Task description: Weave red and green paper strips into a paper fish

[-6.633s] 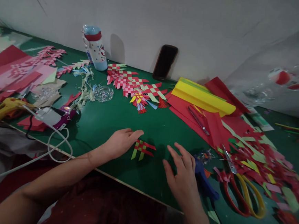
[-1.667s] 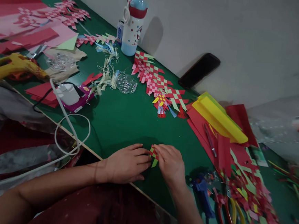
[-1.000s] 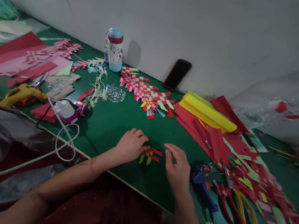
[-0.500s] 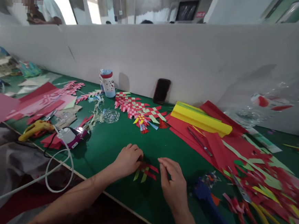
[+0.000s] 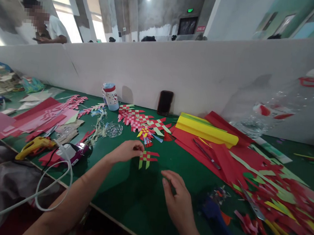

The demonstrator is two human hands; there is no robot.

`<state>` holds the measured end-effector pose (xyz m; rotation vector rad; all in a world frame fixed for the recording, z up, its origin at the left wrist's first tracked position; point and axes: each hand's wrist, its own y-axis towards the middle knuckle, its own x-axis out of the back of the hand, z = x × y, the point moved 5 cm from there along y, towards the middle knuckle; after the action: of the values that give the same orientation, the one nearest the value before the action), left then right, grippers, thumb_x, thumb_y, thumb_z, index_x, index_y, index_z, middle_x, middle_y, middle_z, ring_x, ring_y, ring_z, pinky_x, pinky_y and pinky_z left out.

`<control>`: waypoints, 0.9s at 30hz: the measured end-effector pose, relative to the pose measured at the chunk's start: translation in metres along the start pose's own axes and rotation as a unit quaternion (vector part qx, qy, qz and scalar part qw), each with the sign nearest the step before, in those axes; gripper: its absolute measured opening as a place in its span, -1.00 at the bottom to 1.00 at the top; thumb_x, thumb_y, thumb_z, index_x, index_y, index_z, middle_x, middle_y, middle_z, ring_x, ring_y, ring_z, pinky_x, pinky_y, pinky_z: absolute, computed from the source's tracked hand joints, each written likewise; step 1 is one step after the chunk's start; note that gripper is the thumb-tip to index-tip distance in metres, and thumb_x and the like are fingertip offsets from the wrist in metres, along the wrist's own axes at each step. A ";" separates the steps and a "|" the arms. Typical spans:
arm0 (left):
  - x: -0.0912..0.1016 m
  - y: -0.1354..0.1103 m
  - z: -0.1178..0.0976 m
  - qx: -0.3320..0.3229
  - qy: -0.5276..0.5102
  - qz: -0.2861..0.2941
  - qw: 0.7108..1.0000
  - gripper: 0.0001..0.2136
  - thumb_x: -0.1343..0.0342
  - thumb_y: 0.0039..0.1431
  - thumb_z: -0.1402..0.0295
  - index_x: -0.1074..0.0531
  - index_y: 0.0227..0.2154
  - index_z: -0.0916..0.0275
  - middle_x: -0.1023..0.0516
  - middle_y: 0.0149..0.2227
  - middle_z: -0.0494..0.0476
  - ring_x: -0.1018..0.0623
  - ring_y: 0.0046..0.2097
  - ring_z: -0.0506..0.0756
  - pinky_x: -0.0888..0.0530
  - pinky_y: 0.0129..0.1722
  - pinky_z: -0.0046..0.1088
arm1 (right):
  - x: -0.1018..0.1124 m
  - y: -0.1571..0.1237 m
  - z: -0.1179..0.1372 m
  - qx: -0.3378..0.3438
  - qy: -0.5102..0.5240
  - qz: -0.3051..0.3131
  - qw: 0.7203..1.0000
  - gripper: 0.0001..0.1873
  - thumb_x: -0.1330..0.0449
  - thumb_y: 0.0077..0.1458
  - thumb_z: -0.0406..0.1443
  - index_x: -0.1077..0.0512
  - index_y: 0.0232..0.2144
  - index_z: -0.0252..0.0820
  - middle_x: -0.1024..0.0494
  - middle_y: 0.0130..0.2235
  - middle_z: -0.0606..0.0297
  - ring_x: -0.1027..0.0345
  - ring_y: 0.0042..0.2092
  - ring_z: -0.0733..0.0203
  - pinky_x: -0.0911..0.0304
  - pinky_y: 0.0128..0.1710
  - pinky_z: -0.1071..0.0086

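My left hand (image 5: pixel 126 150) pinches the left edge of a small woven piece of red and pale green paper strips (image 5: pixel 147 158) and holds it just above the green table (image 5: pixel 129 198). My right hand (image 5: pixel 178 200) hovers nearer to me, to the right of the piece, with fingers loosely apart and nothing in them. Behind the piece lie several finished woven paper pieces (image 5: pixel 142 119) in a row toward the white partition.
A bottle (image 5: pixel 110 96) and a dark phone (image 5: pixel 165 102) stand against the partition. Yellow folded paper (image 5: pixel 206 129) lies on red sheets, scissors (image 5: pixel 257 219) among scraps at right. A yellow glue gun (image 5: pixel 33 147) and white cable (image 5: pixel 50 188) sit left. A person stands far left.
My left hand has lifted the woven piece off the table and moved it away from me. My right hand stayed open. The view has tilted up.
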<state>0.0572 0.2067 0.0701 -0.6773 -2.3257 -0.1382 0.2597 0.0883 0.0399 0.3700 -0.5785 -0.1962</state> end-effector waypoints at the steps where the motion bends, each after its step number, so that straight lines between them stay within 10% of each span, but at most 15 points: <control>1: 0.004 0.004 -0.002 -0.013 -0.010 0.010 1.000 -0.85 -0.06 0.10 0.29 -0.43 -0.31 0.22 -0.51 -0.35 0.01 -0.49 -0.30 0.02 -0.37 -0.29 -0.53 | 0.001 0.007 0.000 -0.030 0.011 0.006 0.999 -0.69 -0.08 0.19 -0.17 -0.45 -0.06 -0.08 -0.49 -0.04 0.13 -0.43 -0.11 0.13 -0.40 -0.12 0.21; 7: 0.005 0.013 -0.015 -0.066 -0.044 0.075 0.994 -0.85 -0.08 0.12 0.29 -0.45 -0.32 0.24 -0.47 -0.41 -0.01 -0.44 -0.37 -0.01 -0.35 -0.35 -0.55 | -0.016 0.067 0.003 -0.176 0.182 0.049 0.966 -0.27 -0.33 -0.12 -0.12 -0.28 0.12 -0.13 -0.38 0.13 0.08 -0.29 0.12 0.03 -0.23 0.11 0.10; 13: 0.008 0.020 -0.005 -0.072 -0.016 0.058 0.996 -0.81 -0.13 0.14 0.28 -0.46 -0.21 0.20 -0.53 -0.30 0.00 -0.50 -0.27 0.01 -0.42 -0.27 -0.53 | -0.047 0.079 -0.004 -0.211 0.253 0.106 0.938 -0.63 -0.31 -0.14 -0.17 -0.48 -0.25 -0.22 -0.61 -0.31 0.17 -0.52 -0.24 0.08 -0.43 -0.22 0.21; 20: 0.038 0.077 0.037 0.036 0.109 -0.098 0.989 -0.70 -0.07 0.28 0.24 -0.36 0.01 0.27 -0.44 -0.01 0.20 -0.50 -0.08 0.13 -0.50 -0.10 -0.20 | -0.041 0.071 -0.013 -0.222 0.271 0.068 0.934 -0.62 -0.29 -0.10 -0.12 -0.47 -0.23 -0.19 -0.61 -0.22 0.18 -0.52 -0.21 0.11 -0.43 -0.18 0.23; 27: 0.035 0.115 0.049 0.083 0.231 -0.111 0.963 -0.68 -0.08 0.28 0.25 -0.34 0.03 0.27 -0.41 0.03 0.21 -0.49 -0.04 0.15 -0.49 -0.08 -0.17 | -0.044 0.068 -0.020 -0.207 0.256 0.058 0.942 -0.66 -0.30 -0.10 -0.13 -0.50 -0.27 -0.18 -0.62 -0.28 0.19 -0.51 -0.23 0.08 -0.41 -0.18 0.21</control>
<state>0.0644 0.3335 0.0461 -0.2619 -1.9263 -0.1787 0.2402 0.1688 0.0293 -0.0303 -0.0348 -0.0962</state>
